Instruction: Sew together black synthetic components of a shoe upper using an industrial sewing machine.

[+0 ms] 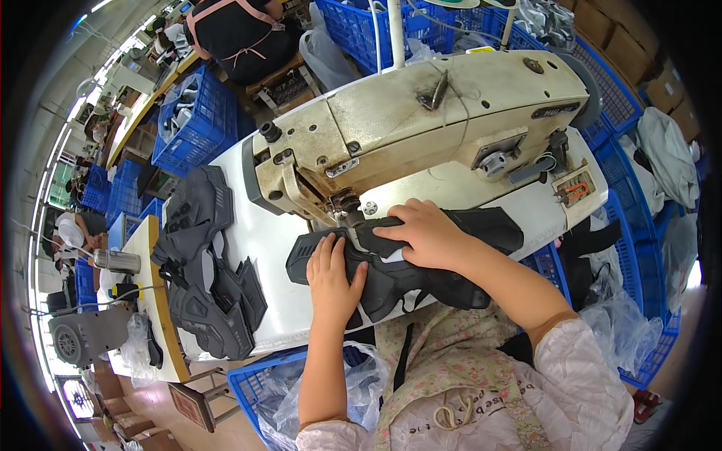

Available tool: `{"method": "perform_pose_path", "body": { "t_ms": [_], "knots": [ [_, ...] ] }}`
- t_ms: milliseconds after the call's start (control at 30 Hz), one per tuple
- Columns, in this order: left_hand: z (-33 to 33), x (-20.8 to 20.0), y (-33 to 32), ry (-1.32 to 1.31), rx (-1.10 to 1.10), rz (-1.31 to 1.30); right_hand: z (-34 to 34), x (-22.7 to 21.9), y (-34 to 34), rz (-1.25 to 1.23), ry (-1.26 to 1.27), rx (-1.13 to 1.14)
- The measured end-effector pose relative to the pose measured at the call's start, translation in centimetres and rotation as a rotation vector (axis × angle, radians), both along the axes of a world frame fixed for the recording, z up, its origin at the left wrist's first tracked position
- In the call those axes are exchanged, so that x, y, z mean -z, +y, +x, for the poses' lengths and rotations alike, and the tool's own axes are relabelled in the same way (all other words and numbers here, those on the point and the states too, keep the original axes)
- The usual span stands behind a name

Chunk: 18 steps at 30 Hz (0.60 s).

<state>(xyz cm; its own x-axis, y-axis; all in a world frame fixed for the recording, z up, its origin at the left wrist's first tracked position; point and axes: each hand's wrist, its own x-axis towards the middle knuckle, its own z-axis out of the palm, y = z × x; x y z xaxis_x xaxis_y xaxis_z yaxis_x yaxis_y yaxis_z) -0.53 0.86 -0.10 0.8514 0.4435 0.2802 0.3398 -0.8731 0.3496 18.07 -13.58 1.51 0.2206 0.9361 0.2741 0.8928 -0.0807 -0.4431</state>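
A black moulded piece (395, 279), with ridged panels like a shoe upper or pad, lies on the white table under the head of an industrial sewing machine (391, 124). My left hand (331, 282) rests on its left part, fingers stretched flat and thumb apart. On the piece's raised middle flap, just right of the presser foot (350, 216), my right hand (429, 234) closes with bent fingers and thumb. Its right end (492, 228) extends behind my right forearm. Whether the needle is in the material is too small to tell.
More black moulded pieces (207, 286) are piled on the table's left. Blue crates (199, 124) stand around, one with clear plastic bags (361, 387) below the table's front edge. A metal cup (116, 261) sits on the side table. Another person (237, 37) sits beyond the machine.
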Motion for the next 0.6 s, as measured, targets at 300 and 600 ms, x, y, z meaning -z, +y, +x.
{"method": "perform_pose_path", "body": {
  "t_ms": [300,600],
  "knots": [
    [0.4,-0.6,0.0,-0.020,0.005,-0.018,0.5,-1.1,0.6,-0.078,-0.056,-0.029],
    [0.1,-3.2,-0.8,-0.260,-0.094,-1.068,-1.7,-5.3,-3.7,-0.017,0.249,-0.097]
  ]
}}
